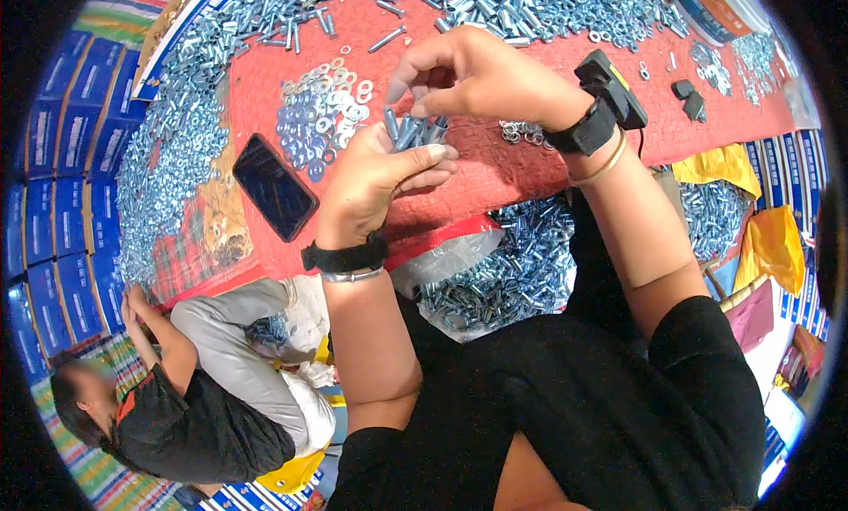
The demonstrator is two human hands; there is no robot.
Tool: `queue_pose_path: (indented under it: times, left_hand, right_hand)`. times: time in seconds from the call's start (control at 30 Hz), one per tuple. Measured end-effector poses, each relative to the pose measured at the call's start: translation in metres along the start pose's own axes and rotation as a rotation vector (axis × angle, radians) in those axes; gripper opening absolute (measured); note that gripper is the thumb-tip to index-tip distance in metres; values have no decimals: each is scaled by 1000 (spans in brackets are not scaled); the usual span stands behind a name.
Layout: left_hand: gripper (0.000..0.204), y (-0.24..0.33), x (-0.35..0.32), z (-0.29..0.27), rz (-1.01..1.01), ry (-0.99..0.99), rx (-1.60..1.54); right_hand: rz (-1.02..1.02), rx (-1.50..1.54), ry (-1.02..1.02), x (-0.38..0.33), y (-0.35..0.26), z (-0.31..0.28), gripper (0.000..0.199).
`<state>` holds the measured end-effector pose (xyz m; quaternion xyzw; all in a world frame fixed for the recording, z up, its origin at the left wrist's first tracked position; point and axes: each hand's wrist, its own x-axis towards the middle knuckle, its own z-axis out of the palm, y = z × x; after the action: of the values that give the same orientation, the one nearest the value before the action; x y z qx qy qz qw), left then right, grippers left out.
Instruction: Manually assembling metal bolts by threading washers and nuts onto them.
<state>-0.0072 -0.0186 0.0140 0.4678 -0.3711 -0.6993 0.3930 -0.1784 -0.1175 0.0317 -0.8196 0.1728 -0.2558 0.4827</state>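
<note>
Clasping metal cylinders near phone and washers, left hand adjoins curled right hand.

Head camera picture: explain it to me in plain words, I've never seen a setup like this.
There is no machine here, only a person's two bare hands. The picture comes from a wide fisheye camera worn on the head, looking down, so straight edges bend near the rim.

The left hand holds a bunch of metal pieces. The right hand is just above, its fingers bent; whether they touch the bunch is hard to tell.

On the red cover lie washers, a dark phone and, toward the top, a heap of metal hardware. Another person is at the lower left.
</note>
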Motion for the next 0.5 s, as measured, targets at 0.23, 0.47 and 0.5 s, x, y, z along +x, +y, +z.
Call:
queue_pose_path:
  times: [0.23,0.47,0.5]
  left_hand:
    - [32,0,2,10,-14,14,20]
    - [49,4,-9,18,-8,69,115]
    - [50,5,-7,18,-9,116,119]
  right_hand:
    - [-69,-183,-29,-4,-10,0,25]
    - [-242,-209,221,-2,4,23,28]
    - [-198,-249,249,-3,4,23,28]
